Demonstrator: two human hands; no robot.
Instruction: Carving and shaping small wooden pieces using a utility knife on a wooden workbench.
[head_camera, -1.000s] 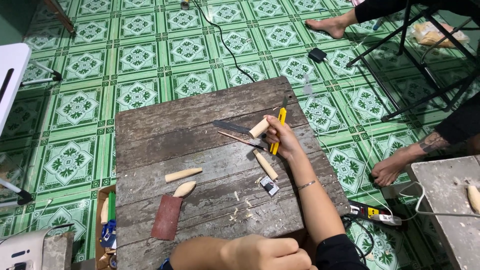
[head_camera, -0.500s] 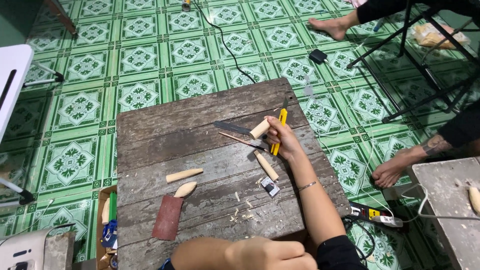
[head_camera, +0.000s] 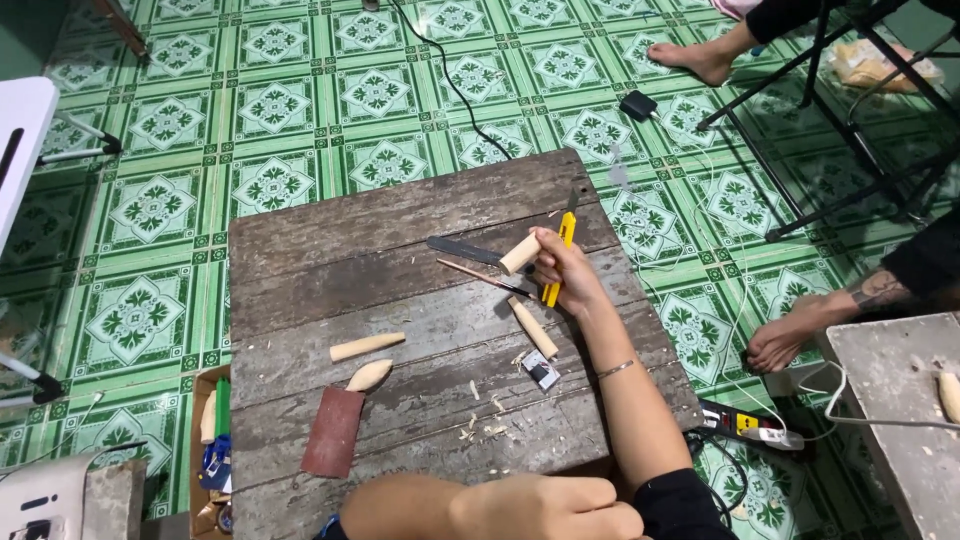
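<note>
Little has shifted since a second ago: the right hand (head_camera: 562, 270) is still resting far out on the wooden table (head_camera: 300, 240), fingers pinching a yellow utility knife (head_camera: 558, 258). Just beside it are lying two wood-handled knives (head_camera: 480, 255). The left hand (head_camera: 545, 508) is staying curled near the table's close edge, gripping nothing.

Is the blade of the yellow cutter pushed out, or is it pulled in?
Pushed out. A thin grey blade shows past the top end of the yellow cutter, which the right hand holds over the wooden table.
</note>
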